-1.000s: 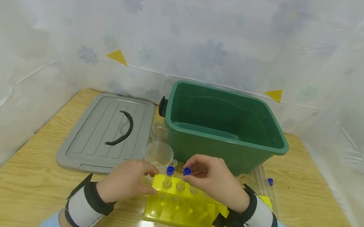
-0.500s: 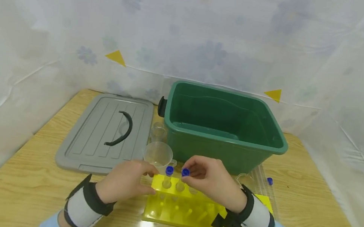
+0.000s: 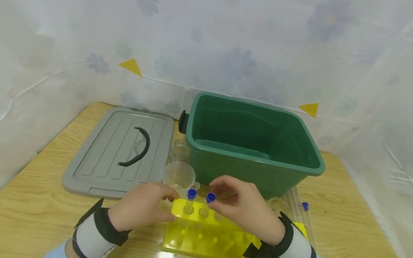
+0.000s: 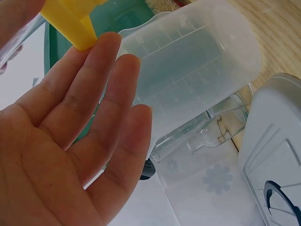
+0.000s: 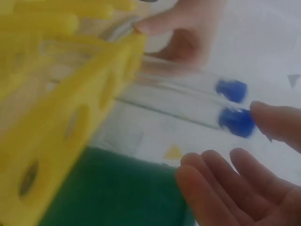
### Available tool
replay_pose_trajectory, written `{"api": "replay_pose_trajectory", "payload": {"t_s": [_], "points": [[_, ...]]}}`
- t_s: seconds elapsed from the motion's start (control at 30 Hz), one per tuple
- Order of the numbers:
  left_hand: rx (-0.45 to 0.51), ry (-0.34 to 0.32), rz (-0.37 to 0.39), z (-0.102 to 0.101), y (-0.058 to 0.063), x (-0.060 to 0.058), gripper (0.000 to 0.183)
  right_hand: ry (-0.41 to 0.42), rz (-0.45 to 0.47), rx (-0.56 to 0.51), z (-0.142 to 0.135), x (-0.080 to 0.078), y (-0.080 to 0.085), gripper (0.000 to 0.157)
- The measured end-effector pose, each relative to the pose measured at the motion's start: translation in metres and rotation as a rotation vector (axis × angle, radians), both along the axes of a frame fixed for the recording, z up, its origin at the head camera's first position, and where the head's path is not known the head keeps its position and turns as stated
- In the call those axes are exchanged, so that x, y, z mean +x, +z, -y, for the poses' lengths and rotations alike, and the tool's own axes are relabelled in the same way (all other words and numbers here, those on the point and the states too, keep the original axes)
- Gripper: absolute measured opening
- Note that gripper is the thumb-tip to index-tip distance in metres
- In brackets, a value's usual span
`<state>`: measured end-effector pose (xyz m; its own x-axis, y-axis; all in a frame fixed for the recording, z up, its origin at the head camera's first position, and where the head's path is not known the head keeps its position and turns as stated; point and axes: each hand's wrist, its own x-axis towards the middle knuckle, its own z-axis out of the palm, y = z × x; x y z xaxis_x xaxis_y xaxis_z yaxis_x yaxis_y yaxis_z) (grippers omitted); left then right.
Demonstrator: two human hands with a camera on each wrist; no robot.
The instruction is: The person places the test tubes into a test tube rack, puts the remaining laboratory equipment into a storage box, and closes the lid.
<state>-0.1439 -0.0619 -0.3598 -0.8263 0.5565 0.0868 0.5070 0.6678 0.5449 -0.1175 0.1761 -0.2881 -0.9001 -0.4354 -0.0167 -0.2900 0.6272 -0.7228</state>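
A yellow test tube rack (image 3: 207, 249) stands at the front middle of the table. Two clear test tubes with blue caps, the left one (image 3: 189, 206) and the right one (image 3: 204, 210), sit upright in its left holes. My left hand (image 3: 144, 205) pinches the rack's left end between thumb and fingers; the left wrist view shows the index fingertip against a yellow corner (image 4: 77, 33). My right hand (image 3: 245, 207) is at the right tube's blue cap (image 5: 237, 121), thumb tip close to or touching it. Its other fingers are spread apart from the cap.
Behind the rack stands a green bin (image 3: 247, 175). A grey lid (image 3: 111, 151) with a black handle lies left. Between them are a translucent measuring beaker (image 3: 178, 177) and a smaller clear beaker (image 3: 179, 150). Another blue cap (image 3: 305, 206) shows at the right, beside clear plastic items.
The right hand's fingers have loosened from the right tube's cap, and that hand has shifted slightly right. My left hand has kept its hold on the rack.
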Motion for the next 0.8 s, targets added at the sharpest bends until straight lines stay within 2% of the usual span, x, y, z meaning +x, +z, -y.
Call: {"api": "replay_pose_trajectory", "payload": {"t_s": [0.13,0.27,0.4,0.5,0.57,0.67,0.8], "points": [[0.005,-0.011,0.002,-0.002,-0.002,0.0,0.037,-0.076,-0.103,0.017,-0.02,0.01,0.016,0.028],[0.012,-0.008,0.025,-0.001,-0.002,-0.001,0.037,-0.163,-0.23,-0.031,-0.054,0.02,0.036,0.026],[0.008,0.004,0.031,0.0,0.001,-0.002,0.036,-0.293,-0.365,-0.058,-0.098,0.027,0.053,0.026],[0.002,0.01,0.025,0.001,0.002,-0.002,0.036,-0.421,-0.406,-0.005,-0.127,0.033,0.06,0.024],[-0.003,0.015,0.03,0.001,0.002,-0.002,0.036,-0.472,-0.412,0.037,-0.144,0.034,0.059,0.023],[-0.004,0.018,0.043,0.001,0.002,-0.001,0.036,-0.518,-0.383,0.164,-0.167,0.031,0.05,0.021],[-0.006,0.02,0.063,0.0,0.002,-0.001,0.036,-0.517,-0.267,0.35,-0.196,0.022,0.033,0.03]]}}
